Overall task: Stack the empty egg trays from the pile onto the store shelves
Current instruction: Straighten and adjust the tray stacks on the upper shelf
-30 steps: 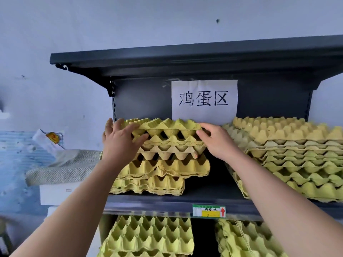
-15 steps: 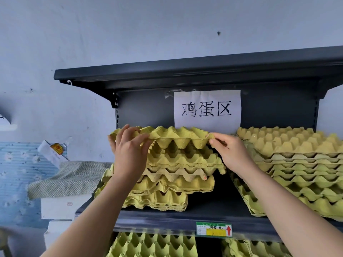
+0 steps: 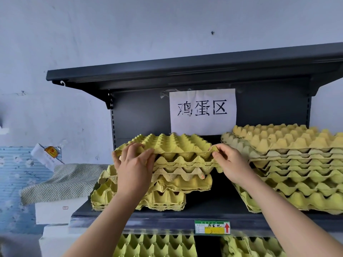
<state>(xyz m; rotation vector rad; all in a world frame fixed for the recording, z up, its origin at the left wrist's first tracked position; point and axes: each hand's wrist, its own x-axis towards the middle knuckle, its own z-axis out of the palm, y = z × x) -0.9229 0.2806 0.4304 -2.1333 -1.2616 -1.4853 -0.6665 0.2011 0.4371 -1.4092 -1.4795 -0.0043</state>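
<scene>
A yellow-green egg tray (image 3: 172, 144) lies on top of an uneven stack of egg trays (image 3: 167, 184) on the left half of the dark shelf (image 3: 167, 215). My left hand (image 3: 134, 164) grips the top tray's front left corner, fingers curled over its edge. My right hand (image 3: 229, 162) pinches its front right corner. The top tray tilts slightly, with its near edge raised off the tray below.
A taller stack of egg trays (image 3: 289, 164) fills the shelf's right half. A white paper sign (image 3: 203, 111) hangs on the back panel under the top shelf (image 3: 185, 69). More trays (image 3: 157, 245) sit on the shelf below. White boxes and a woven cloth (image 3: 63, 180) stand left.
Both hands have shifted up to the top tray's front corners and lifted its near edge. The view has tilted upward, so the shelf sits lower in frame.
</scene>
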